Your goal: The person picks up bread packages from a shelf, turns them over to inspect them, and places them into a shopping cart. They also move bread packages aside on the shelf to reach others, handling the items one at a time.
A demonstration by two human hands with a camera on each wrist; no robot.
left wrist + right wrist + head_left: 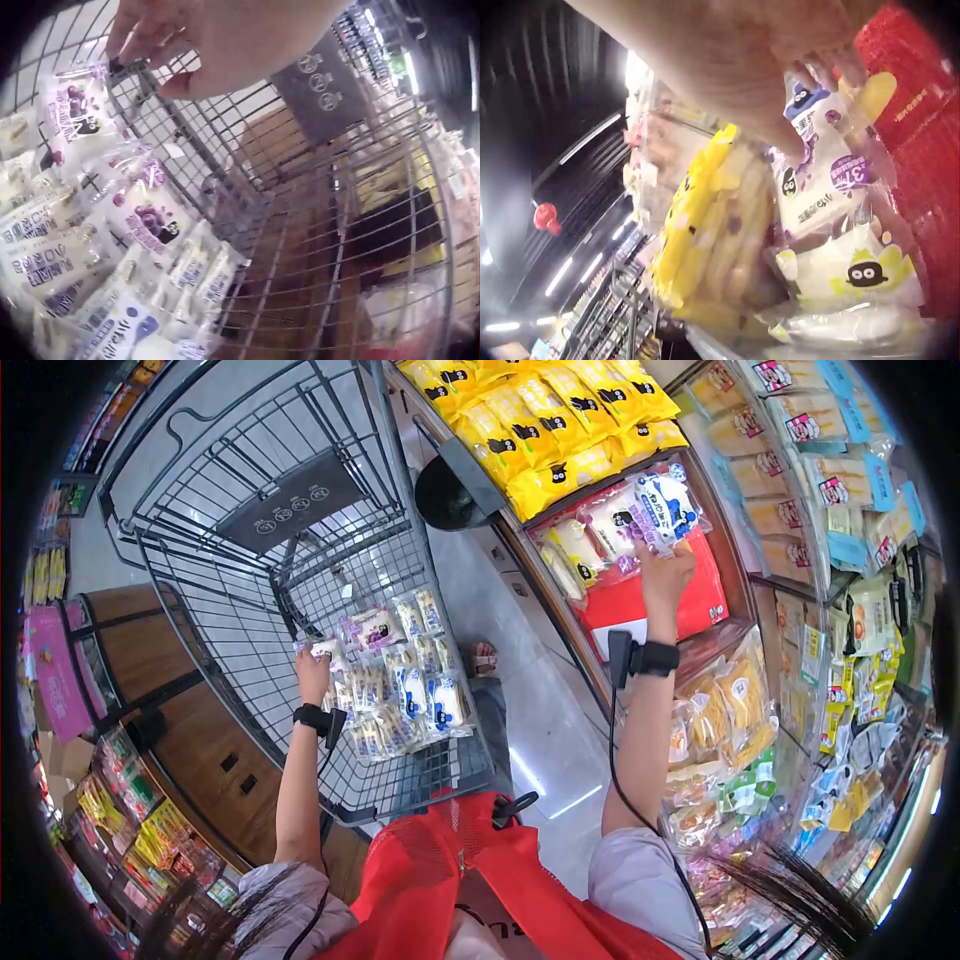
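Observation:
In the head view, my right hand [668, 572] grips a clear packet with purple print [628, 532] over a shelf bin, beside a blue-and-white packet [665, 503]. The right wrist view shows the fingers and thumb of that hand [780, 67] on the purple-printed packet [829, 169], above a yellow-green printed one [855, 274]. My left hand [313, 675] is inside the cart, fingertips at the edge of a grape-print packet [325, 650]. In the left wrist view, this hand [195, 45] has its thumb apart from its fingers, beside that packet [79, 120].
Several white packets [405, 685] lie in the wire cart [250, 690]. Yellow packets [560, 420] fill the shelf section beyond the red box [660, 600]. Bagged bread [730, 700] sits nearer on the right, by hanging packets [870, 620]. A black round tray [450, 495] juts out beside the cart.

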